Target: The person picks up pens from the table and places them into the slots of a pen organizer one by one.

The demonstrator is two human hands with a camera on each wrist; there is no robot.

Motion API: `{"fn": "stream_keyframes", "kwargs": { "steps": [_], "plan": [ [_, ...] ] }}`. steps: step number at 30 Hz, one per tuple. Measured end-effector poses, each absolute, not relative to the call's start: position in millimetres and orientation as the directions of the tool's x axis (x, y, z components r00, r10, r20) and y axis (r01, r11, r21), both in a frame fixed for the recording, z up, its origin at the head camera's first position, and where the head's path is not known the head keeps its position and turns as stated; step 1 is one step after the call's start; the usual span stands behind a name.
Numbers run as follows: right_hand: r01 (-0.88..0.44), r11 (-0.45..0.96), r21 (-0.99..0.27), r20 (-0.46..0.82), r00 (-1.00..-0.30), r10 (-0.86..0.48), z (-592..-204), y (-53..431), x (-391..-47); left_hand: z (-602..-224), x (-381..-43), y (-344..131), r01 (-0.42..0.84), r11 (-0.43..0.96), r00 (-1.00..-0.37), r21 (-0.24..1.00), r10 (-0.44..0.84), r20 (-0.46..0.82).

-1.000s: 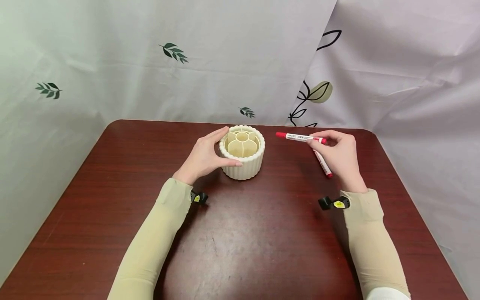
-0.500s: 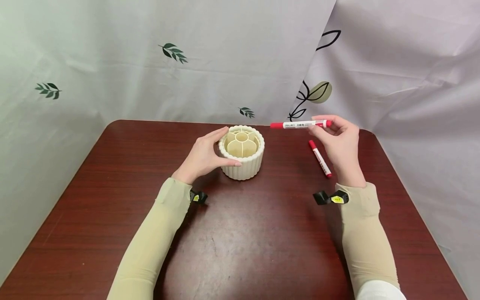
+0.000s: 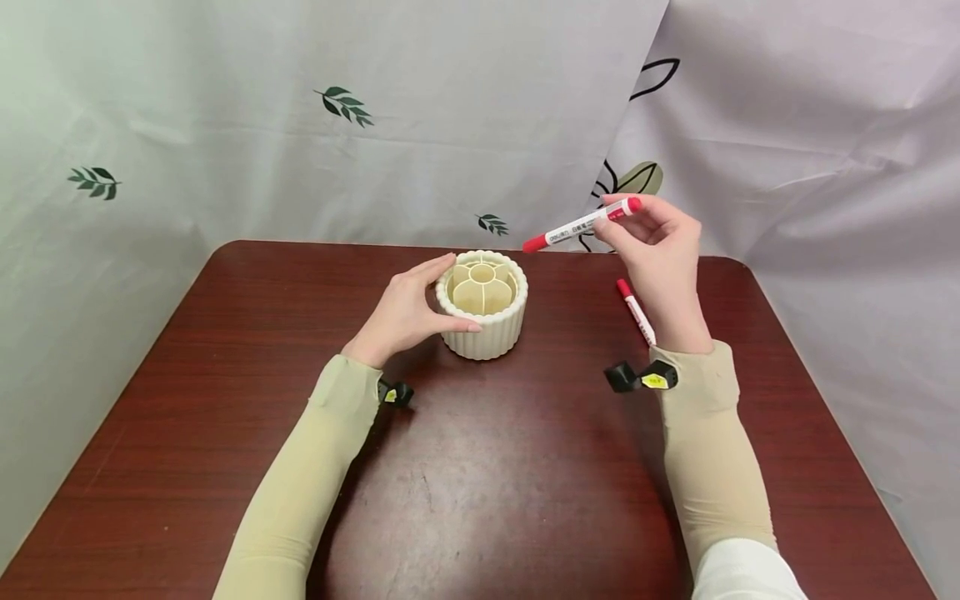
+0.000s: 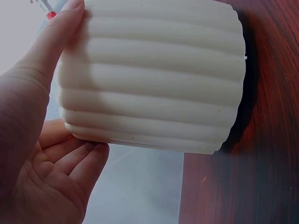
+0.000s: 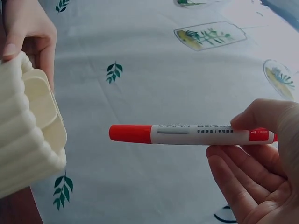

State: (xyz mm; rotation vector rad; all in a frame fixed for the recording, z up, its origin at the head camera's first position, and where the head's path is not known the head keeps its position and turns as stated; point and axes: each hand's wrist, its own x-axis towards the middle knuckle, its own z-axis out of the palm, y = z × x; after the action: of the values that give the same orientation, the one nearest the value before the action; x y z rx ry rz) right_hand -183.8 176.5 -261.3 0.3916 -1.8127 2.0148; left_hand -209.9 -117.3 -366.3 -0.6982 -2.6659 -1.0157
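Observation:
A cream ribbed pen holder, divided inside into several compartments, stands upright on the table. My left hand grips its left side, thumb across the front and fingers round the back; the left wrist view shows the thumb and fingers against the ribbed wall. With thumb and fingertips, my right hand pinches a white marker with red ends near its right end. That marker is in the air, right of the holder and above rim height, its red cap pointing toward the holder.
A second red-and-white marker lies on the dark red wooden table, partly hidden behind my right wrist. A pale curtain with leaf prints hangs behind the table's far edge.
My right hand has lifted the marker off the table area and moved it up and left, tilting its cap end down. The left hand and pen holder have stayed in place.

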Motion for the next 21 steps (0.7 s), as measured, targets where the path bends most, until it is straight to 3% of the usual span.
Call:
{"fn": "stream_keyframes", "kwargs": {
  "steps": [11, 21],
  "plan": [
    [-0.479, 0.066, -0.875, 0.48, -0.877, 0.002, -277.3, 158.1, -194.7, -366.6, -210.2, -117.1, 0.496, 0.656, -0.868, 0.569, 0.365, 0.336],
    [-0.43, 0.159, -0.889, 0.42, -0.902, -0.098, -291.8, 137.6, -197.3, -364.3, -209.3, -117.4, 0.497, 0.659, -0.868, 0.565, 0.368, 0.334]
  ]
}}
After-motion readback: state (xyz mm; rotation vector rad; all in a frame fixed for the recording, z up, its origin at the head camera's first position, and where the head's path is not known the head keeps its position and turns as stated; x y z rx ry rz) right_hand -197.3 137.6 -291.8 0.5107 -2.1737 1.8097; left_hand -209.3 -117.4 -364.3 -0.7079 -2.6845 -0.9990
